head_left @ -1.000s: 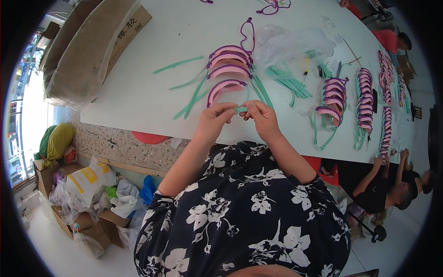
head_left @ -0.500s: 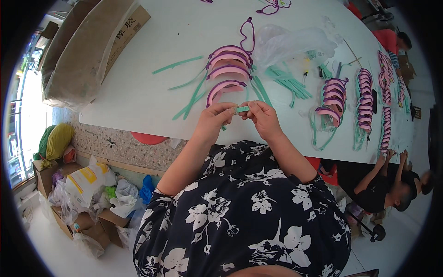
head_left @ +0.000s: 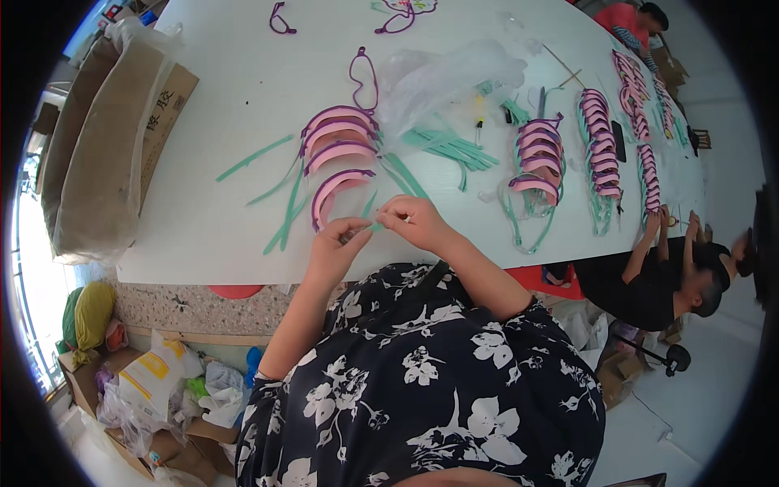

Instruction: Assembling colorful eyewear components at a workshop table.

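Observation:
My left hand (head_left: 334,245) and my right hand (head_left: 415,222) meet close above the table's near edge. Both are pinched on a short piece of green strap (head_left: 376,228), most of it hidden by my fingers. Just beyond them lies a pink visor with a purple rim (head_left: 331,191). Further off, several more pink visors (head_left: 341,132) are lined up, overlapping, with green straps trailing out on both sides. A loose green strap (head_left: 253,157) lies to their left. To their right is a bunch of green straps (head_left: 454,149).
A large cardboard box (head_left: 105,154) stands at left. Clear plastic bags (head_left: 454,77) and purple frames (head_left: 364,79) lie beyond the visors. More visor rows (head_left: 600,150) fill the right side, where co-workers (head_left: 657,276) sit. Bags and cartons (head_left: 162,390) are on the floor, lower left.
The view has swung, so the tabletop things appear further left. My hands have drawn closer together, and less of the green strap shows between them.

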`<state>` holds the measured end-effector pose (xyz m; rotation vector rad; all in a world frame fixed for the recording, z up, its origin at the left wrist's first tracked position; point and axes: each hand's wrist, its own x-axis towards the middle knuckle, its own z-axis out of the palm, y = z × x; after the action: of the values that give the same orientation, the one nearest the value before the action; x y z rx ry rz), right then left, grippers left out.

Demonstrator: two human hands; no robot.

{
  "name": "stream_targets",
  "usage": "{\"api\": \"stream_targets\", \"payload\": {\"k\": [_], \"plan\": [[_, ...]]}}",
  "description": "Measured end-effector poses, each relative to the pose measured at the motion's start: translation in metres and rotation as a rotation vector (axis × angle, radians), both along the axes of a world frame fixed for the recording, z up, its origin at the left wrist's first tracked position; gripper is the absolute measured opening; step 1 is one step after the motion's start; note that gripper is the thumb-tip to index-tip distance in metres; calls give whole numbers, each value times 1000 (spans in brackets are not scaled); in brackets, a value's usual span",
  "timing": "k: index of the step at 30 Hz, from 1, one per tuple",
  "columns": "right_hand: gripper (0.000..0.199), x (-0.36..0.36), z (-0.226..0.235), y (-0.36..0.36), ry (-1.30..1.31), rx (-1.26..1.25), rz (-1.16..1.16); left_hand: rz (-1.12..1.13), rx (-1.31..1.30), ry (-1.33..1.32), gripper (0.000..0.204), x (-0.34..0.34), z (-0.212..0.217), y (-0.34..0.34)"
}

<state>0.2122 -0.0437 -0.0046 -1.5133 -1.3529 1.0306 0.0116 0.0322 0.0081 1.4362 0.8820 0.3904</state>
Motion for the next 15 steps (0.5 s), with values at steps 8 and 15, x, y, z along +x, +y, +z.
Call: {"api": "stream_targets", "payload": {"k": [8,15], "plan": [[15,87,-33,25,-199,-14,-613,18,184,109,12,2,-7,0],[20,147,-51,90,-626,-14,-561,25,70,129,12,9,-8,-2]]}}
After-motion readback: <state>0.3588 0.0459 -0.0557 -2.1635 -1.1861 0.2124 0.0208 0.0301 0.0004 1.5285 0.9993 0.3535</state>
